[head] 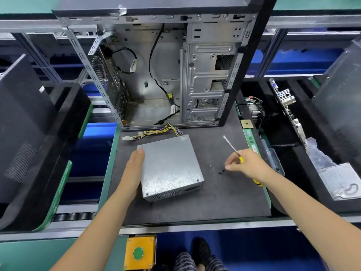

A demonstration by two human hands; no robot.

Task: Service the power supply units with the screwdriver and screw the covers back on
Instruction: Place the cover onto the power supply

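A silver power supply unit [170, 166] is steadied on the dark desk [195, 208] by the left hand [132, 173], whose straight fingers are pressed flat against the unit's left wall, nothing being clasped. A yellow-handled screwdriver [233, 148] is grasped in the right hand [246, 165], its shaft pointed up and away from the grip toward the open computer case [166, 71]. The right fingertips [227, 167] are lowered to the desk just beside a few small dark screws [220, 172], lying between that grip and the unit's right edge. Whether a screw is pinched cannot be told. A bundle of yellow and black cables [156, 132] is trailed from the unit's far corner, beyond the left grip. Open desk is seen on the near side of both grips, as far as the metal front rail [195, 228]. Outside the right grip, a green-edged border is flanked by a black tray [293, 149] holding boards and parts; outside the left grip, black panels [29, 124] are stood. Below the rail, a yellow box with 1 green button [138, 253] is mounted.
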